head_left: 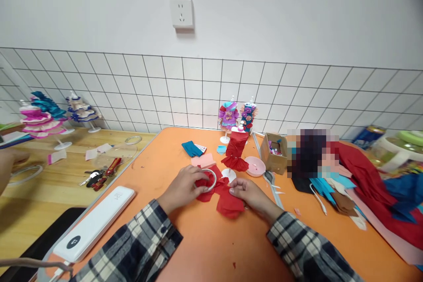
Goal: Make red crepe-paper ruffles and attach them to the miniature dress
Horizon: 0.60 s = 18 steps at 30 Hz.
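My left hand (185, 186) rests on a roll of clear tape (210, 179) and red crepe paper (228, 198) on the orange table (211, 246), fingers curled over them. My right hand (248, 192) pinches the edge of the same red paper, fingers closed. Just behind stands a small mannequin in a red paper dress (235, 150) on a white stand.
Two dressed mannequins (238, 116) stand by the tiled wall. A cardboard box (274, 152), pink lid (255, 166), blue paper (192, 148), and a pile of coloured papers (370, 176) lie right. A white power bank (94, 222), keys (99, 176), and more dolls (42, 116) are left. Another person's hand (8, 163) shows at far left.
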{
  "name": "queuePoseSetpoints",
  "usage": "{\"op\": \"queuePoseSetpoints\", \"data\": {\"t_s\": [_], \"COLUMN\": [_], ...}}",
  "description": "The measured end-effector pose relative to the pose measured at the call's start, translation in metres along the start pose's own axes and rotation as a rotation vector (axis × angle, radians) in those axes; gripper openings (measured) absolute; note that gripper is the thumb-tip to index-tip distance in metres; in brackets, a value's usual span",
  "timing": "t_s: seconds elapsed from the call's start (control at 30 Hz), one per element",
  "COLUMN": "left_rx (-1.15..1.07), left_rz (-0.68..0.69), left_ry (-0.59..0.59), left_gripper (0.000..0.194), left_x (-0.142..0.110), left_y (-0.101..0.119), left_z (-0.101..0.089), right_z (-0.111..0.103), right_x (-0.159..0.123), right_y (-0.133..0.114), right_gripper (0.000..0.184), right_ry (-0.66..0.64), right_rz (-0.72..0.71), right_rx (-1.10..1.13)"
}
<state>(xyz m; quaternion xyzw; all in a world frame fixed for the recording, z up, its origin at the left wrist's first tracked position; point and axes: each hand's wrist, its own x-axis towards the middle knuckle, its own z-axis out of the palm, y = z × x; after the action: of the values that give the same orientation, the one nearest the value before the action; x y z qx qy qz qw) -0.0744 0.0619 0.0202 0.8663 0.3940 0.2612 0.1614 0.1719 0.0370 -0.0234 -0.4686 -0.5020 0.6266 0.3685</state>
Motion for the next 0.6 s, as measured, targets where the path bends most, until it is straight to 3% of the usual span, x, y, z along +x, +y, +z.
{"op": "queuePoseSetpoints", "data": {"t_s": [0.1, 0.2, 0.37, 0.5, 0.6], "left_rx": [0.151, 0.207, 0.077, -0.277, -0.320], "left_rz": [-0.005, 0.044, 0.000, -0.151, -0.166], "left_ry": [-0.159, -0.231, -0.232, -0.175, -0.172], "left_gripper": [0.023, 0.021, 0.017, 0.019, 0.024], "left_x": [0.000, -0.001, -0.002, 0.000, 0.001], "left_y": [-0.016, -0.021, -0.025, -0.039, -0.044], "left_z": [-0.011, -0.006, 0.007, 0.013, 0.014], "right_z": [0.005, 0.014, 0.021, 0.025, 0.030], "right_x": [0.013, 0.020, 0.014, 0.011, 0.013], "right_y": [0.002, 0.003, -0.002, -0.008, -0.009], "right_gripper": [0.025, 0.019, 0.023, 0.024, 0.023], "right_ry": [0.177, 0.311, 0.186, 0.192, 0.213], "right_rz": [-0.141, -0.274, -0.383, -0.302, -0.277], "right_rx": [-0.395, -0.659, -1.001, -1.191, -1.222]}}
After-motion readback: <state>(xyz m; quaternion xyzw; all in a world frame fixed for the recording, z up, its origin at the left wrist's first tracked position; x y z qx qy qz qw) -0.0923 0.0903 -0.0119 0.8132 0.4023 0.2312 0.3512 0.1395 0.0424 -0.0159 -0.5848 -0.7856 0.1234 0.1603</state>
